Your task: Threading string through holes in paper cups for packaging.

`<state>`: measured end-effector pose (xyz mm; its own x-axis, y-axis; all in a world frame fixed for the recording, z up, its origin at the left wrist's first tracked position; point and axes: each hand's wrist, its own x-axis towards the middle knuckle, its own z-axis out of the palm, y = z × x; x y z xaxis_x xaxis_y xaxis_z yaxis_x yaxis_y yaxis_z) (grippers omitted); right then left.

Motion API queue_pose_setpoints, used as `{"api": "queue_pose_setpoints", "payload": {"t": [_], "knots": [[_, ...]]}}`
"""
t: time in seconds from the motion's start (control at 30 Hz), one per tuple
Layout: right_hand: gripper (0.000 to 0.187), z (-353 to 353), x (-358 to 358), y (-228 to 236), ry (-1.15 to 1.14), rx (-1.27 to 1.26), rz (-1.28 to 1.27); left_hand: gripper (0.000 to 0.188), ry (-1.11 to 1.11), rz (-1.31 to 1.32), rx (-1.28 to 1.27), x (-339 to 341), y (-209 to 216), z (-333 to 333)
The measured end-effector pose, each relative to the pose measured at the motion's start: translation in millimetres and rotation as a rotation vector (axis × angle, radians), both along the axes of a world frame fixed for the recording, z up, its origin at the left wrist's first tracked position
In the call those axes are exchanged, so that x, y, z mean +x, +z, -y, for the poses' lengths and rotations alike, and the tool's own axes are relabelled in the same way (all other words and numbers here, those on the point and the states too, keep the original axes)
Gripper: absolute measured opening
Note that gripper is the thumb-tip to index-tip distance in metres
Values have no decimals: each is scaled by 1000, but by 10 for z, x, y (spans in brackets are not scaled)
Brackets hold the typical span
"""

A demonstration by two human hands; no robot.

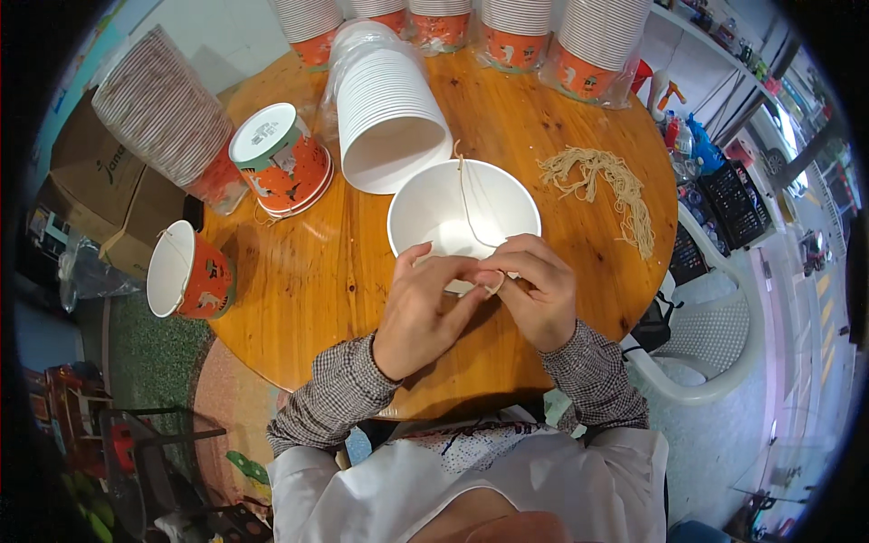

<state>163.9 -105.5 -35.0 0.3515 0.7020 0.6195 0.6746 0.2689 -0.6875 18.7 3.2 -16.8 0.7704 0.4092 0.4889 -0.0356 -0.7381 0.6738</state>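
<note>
Well left of the grip there's an orange paper bucket (208,282), then another one bottom-up, farther out (288,172). The left hand (416,312) has its fingers bunched against the other hand's; can't tell what they've got hold of. A white-lined bucket (421,204) sits just beyond. The right hand's (546,290) got string (465,199) pinched tight. Loose string bundle (625,185) lies off right.

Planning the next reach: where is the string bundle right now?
In the head view, the string bundle lies on the table at right, beyond the right hand and right of the central bucket.
</note>
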Motion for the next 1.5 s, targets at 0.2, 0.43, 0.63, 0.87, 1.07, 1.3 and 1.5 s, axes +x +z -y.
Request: {"api": "queue_pose_setpoints", "payload": {"t": [0.2,0.43,0.63,0.87,1.07,1.3,1.5], "knots": [[23,28,-55,151,-20,-21,-87,10,0,-12,-121,-11,-39,-83],[20,117,103,233,27,94,123,12,-30,-17,-324,23,12,-136],[10,-54,261,395,83,8,232,10,-206,-33,-148,56,6,-143],[23,83,371,282,-5,-14,-61,7,-186,12,-307,37,-22,-136],[27,293,281,153,89,-36,-151,7,-190,18,-289,88,13,-93],[14,219,327,176,127,-97,-21,6,-198,-35,-275,112,25,-76],[9,239,313,144,130,-49,-143,8,-191,-16,-272,109,27,-57]]}}
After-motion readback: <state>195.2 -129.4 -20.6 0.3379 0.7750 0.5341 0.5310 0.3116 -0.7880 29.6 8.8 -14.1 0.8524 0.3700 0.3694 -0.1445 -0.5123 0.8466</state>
